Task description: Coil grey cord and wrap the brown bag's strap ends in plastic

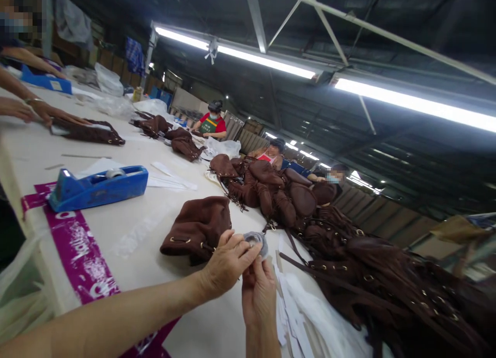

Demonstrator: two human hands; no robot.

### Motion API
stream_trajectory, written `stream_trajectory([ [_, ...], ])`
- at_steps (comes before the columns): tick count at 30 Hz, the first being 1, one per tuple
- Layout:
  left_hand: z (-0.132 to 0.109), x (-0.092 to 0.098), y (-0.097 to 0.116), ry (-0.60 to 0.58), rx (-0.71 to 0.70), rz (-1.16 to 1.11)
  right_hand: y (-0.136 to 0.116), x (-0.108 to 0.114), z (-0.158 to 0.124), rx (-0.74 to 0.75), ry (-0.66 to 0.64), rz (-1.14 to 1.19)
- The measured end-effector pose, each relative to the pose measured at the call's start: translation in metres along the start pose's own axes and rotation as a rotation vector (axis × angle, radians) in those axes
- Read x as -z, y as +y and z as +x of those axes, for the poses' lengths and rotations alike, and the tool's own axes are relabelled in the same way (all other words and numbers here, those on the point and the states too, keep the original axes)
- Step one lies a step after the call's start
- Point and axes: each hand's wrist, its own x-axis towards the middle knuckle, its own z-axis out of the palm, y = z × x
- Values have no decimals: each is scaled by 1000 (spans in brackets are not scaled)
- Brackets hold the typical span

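The brown leather-looking bag with gold eyelets [197, 226], which stands alone on the white work table [205, 316], serves as the landmark here. Just to the right of this bag, and a little nearer to the person, is the small grey ring-shaped coil [263, 244], held above the table. The left hand [228, 257] grips the coil from its left side, with the fingers bent over it, and this hand partly covers the near right corner of the bag; whether it touches the bag, I cannot tell. The right hand [260, 291] is closed on the coil from below, with its fingertips close against those of the left hand. The material of the coil is too small to tell. To the left of the bag sits the blue plastic tape dispenser [98, 187], and a purple strip with white letters [79, 247] runs from beside it toward the person. Behind the dispenser, to the far left of the bag, white paper sheets [170, 176] lie flat. A large heap of similar brown bags [287, 192] spreads to the right of the bag and also beyond it, and white paper strips [289, 316] lie to its right, on the near side. Far beyond the bag, on the left, a co-worker's hand [54, 112] presses on a dark brown piece [93, 133].
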Motion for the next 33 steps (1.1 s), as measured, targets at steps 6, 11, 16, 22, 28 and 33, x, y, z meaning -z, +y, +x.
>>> stream_trajectory([
  [6,-2,1,-5,-24,-25,-130,5,7,5,2,-27,40],
  [11,2,12,2,-149,245,-331,0,5,4,56,-76,-73],
  [16,9,22,-5,-225,374,-415,1,0,1,87,-119,-152],
  [22,7,25,-29,-384,232,-442,4,-1,-1,12,-50,-218],
  [28,4,20,-30,-254,263,-453,-13,-2,-2,10,-1,-239],
  [33,7,22,-38,-150,709,-939,-37,51,5,219,-34,-1092],
])
